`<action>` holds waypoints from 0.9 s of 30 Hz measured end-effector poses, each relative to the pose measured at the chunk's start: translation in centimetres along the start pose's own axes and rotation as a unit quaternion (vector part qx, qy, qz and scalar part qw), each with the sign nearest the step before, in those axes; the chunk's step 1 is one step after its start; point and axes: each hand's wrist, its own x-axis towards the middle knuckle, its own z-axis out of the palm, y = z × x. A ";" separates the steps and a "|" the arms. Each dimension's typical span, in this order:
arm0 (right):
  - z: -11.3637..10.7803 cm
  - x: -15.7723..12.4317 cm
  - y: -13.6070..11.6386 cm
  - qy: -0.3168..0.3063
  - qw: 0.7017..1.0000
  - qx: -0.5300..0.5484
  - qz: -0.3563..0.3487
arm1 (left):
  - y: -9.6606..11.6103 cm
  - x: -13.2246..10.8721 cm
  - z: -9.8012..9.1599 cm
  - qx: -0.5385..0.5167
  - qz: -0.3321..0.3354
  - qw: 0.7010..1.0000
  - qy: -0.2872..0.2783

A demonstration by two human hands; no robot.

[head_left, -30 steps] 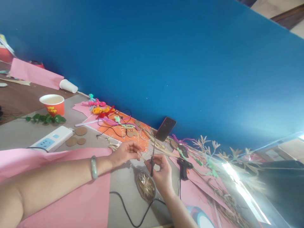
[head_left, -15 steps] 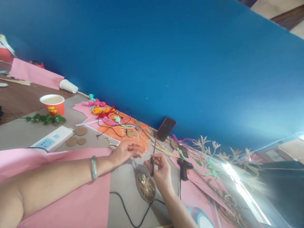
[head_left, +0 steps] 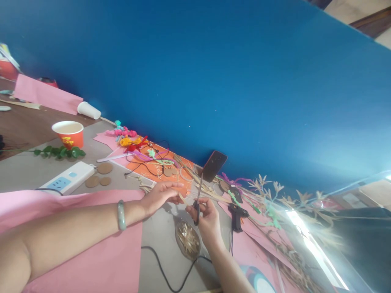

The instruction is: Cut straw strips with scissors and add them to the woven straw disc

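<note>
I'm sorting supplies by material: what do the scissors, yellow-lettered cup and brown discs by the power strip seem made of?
Scissors: probably metal blades, slim and greyish, finish unclear; dark handles, likely plastic.
Cup: likely smooth paper, with a pale rim and print.
Brown discs: perhaps cork or cardboard, flat, matte and evenly brown.

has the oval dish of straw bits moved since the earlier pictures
No, the oval dish keeps the same place, judged against the white power strip.
</note>
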 end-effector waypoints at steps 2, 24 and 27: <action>0.1 0.0 -0.1 0.004 1.000 0.008 0.001 | 0.1 -0.1 0.1 -0.032 -0.016 0.999 -0.006; 0.1 -0.3 0.0 0.000 0.994 -0.002 -0.106 | -0.1 0.1 -0.3 0.001 -0.077 0.993 -0.087; 0.0 -0.2 0.4 -0.016 0.995 -0.023 -0.098 | -0.1 0.2 -0.3 0.002 -0.046 0.997 -0.061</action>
